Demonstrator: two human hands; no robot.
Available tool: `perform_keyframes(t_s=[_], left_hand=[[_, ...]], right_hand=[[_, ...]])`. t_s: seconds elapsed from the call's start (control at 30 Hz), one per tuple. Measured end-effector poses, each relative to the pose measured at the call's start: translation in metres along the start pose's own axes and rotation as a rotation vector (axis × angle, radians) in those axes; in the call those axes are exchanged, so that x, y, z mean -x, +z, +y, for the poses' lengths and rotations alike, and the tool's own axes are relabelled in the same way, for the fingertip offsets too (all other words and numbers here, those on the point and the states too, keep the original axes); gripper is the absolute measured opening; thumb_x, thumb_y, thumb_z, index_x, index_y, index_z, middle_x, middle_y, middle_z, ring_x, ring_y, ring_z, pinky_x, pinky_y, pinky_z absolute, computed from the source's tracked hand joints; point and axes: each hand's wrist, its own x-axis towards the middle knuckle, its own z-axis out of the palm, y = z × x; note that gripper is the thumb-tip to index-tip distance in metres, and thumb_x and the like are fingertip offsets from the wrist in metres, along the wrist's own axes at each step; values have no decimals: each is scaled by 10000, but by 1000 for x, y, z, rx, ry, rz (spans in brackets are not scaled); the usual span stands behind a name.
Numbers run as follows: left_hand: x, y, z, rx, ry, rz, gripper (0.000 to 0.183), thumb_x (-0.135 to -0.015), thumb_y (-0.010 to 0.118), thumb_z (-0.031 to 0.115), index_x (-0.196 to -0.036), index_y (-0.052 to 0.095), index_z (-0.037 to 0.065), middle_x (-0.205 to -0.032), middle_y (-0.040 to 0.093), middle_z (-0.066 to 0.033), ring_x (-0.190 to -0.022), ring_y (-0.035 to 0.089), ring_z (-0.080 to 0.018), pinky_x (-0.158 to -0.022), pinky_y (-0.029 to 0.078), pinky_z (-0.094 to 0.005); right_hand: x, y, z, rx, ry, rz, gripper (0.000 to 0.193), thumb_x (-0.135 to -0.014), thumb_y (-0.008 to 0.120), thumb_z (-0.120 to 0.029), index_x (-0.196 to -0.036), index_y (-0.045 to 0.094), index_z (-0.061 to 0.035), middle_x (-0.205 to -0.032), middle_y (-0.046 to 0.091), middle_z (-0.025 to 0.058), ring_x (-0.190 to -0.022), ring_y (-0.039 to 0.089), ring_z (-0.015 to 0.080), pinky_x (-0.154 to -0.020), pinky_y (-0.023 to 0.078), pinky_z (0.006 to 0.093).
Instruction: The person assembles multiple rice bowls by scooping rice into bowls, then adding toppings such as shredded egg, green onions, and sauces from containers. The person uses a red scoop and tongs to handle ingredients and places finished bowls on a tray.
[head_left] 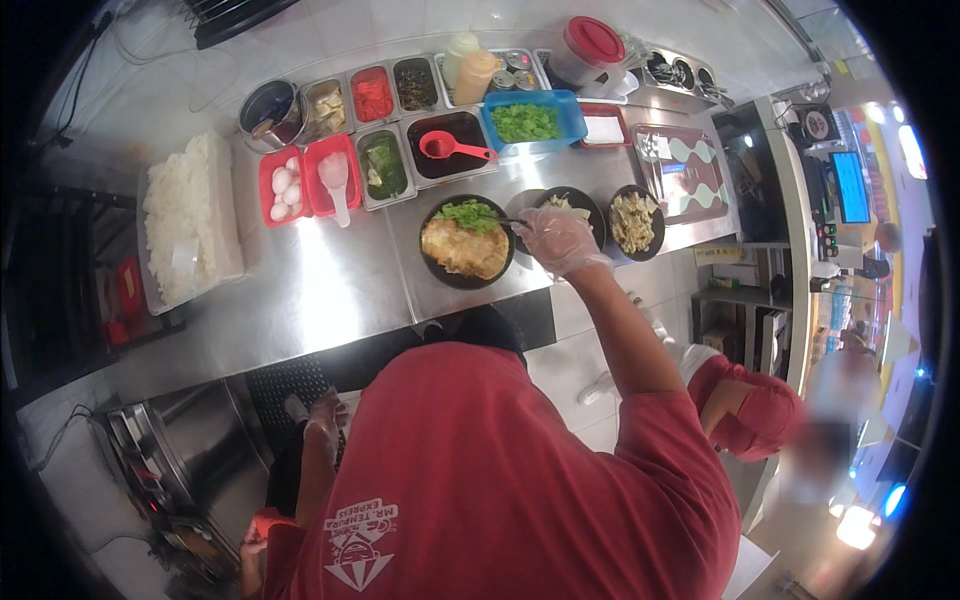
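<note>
My right hand (pixel 560 240), in a clear plastic glove, is closed round a thin dark utensil (pixel 508 220), its kind partly hidden by the fingers. The utensil's tip reaches chopped green leaves (pixel 470 215) in a black bowl (pixel 440 277). Beside the leaves lies a flat golden-brown fried piece (pixel 465 250). Under and behind that hand, a second black bowl (pixel 601 222) with pale food is partly covered. To its right stands a third black bowl (pixel 660 230) of pale strips. My left hand (pixel 325 415), also gloved, hangs low beside my body, fingers loosely apart, holding nothing visible.
A rice tub (pixel 232 210) stands at the left of the steel counter (pixel 270 270). Behind are red bins with eggs (pixel 287 190) and a paddle (pixel 336 185), a red ladle (pixel 440 146) over dark sauce, and a blue tub (pixel 575 118) of greens. Someone in a red cap (pixel 765 410) is at right.
</note>
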Motion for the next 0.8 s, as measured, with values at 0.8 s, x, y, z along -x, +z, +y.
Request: perform_keyframes(t_s=[0.8], left_hand=[[21, 70, 20, -58, -15, 10, 437, -1001, 646, 385, -1385, 578, 188, -971, 623, -79, -733, 613, -246, -592, 440, -372]], right_hand=[[-67, -67, 86, -259, 214, 211, 407, -982, 615, -398, -1138, 724, -39, -1101, 712, 243, -1065, 668, 415, -930, 523, 491]])
